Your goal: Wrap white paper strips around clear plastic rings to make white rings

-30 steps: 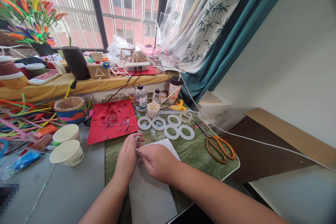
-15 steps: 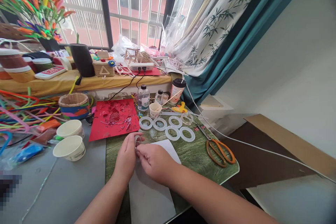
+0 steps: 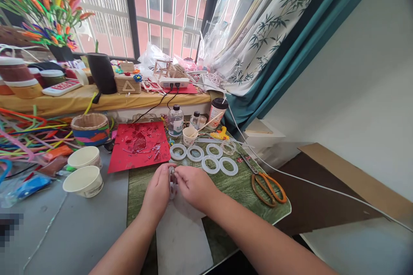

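Note:
My left hand is closed round the left side of a translucent ring, which is held upright and edge-on. The fingers of my right hand pinch at the ring's upper right edge. Both hands are above a white sheet on the green tabletop. Behind them several translucent ring moulds lie flat, with a clear ring beside them. A red sheet with dark red glossy patches lies to the left of the moulds.
Orange-handled scissors lie at the right. Behind the moulds stand a paper cup with sticks, a clear bottle, a yellow glue gun and a lidded cup. Two white bowls and colourful pipe cleaners are at the left.
My right hand has shifted slightly right and up. More of the ring now shows below my fingers. The view has moved slightly.

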### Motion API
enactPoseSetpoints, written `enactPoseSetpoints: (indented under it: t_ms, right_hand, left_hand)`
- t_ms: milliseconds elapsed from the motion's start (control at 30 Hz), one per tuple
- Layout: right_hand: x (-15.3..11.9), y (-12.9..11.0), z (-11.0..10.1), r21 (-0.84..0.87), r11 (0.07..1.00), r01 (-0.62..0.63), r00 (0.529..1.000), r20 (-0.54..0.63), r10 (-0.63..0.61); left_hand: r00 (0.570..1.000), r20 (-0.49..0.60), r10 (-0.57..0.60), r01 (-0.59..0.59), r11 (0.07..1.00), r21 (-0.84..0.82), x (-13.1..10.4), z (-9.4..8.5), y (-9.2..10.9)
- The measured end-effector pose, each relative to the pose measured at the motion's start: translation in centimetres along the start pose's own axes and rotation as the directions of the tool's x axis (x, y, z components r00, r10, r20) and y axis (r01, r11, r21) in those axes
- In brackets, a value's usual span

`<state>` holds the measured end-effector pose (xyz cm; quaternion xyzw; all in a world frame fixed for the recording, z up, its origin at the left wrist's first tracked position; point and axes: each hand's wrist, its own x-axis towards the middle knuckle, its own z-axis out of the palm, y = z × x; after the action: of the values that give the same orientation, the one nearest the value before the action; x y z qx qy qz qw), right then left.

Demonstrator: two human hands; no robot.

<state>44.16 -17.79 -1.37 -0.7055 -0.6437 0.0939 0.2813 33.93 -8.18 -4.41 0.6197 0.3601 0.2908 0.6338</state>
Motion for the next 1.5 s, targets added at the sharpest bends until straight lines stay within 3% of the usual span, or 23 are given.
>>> enactPoseSetpoints:
  t_ms: [167, 333, 467, 633, 767, 933, 1067, 1233, 1367, 1500]
  right_hand:
    - [-0.2, -0.2, 0.6, 0.036, 0.997, 0.062, 0.996, 0.054, -0.064]
    - [0.0, -0.1, 0.4, 0.144, 0.988, -0.052, 0.998, -0.023, 0.056]
    - [0.0, -0.2, 0.4, 0.106, 0.993, 0.047, 0.998, 0.047, -0.052]
    - [0.3, -0.2, 0.3, 0.153, 0.987, -0.050, 0.999, -0.009, 0.052]
    - [0.2, -0.3, 0.3, 0.104, 0.993, 0.058, 0.997, 0.045, -0.063]
    - [0.5, -0.3, 0.0, 0.140, 0.989, -0.043, 0.999, -0.017, 0.046]
    - [0.3, -0.7, 0.0, 0.130, 0.991, 0.036, 0.998, 0.045, -0.042]
    - [0.5, -0.8, -0.5, 0.124, 0.992, -0.007, 1.000, -0.011, 0.008]
    - [0.8, -0.5, -0.7, -0.001, 0.990, 0.141, 0.987, 0.081, -0.140]
    - [1.2, 0.0, -0.9, 0.076, 0.997, 0.016, 1.000, -0.013, -0.016]
  left_hand:
    - [1.000, -0.021, -0.007, 0.005, 0.998, -0.056, 0.1, -0.1, 0.0]
    - [1.000, -0.007, 0.004, -0.004, 1.000, 0.010, 0.0, -0.1, 0.0]
    - [0.999, -0.033, -0.004, 0.003, 0.999, -0.047, 0.1, -0.2, 0.0]
    - [1.000, 0.005, -0.007, 0.007, 1.000, -0.006, 0.1, -0.2, 0.0]
    - [1.000, -0.024, 0.009, -0.010, 0.999, -0.034, 0.1, -0.3, 0.3]
    - [1.000, 0.000, 0.026, -0.026, 1.000, -0.006, 0.2, -0.3, 0.3]
    - [0.999, -0.029, 0.027, -0.029, 0.998, -0.054, 0.2, -0.4, 0.3]
    - [1.000, -0.014, 0.025, -0.025, 0.999, -0.024, 0.1, -0.3, 0.5]
    - [0.999, -0.038, 0.019, -0.022, 0.997, -0.080, 0.1, -0.4, 0.6]
    - [1.000, -0.001, -0.027, 0.027, 0.999, -0.047, -0.1, -0.2, 0.8]
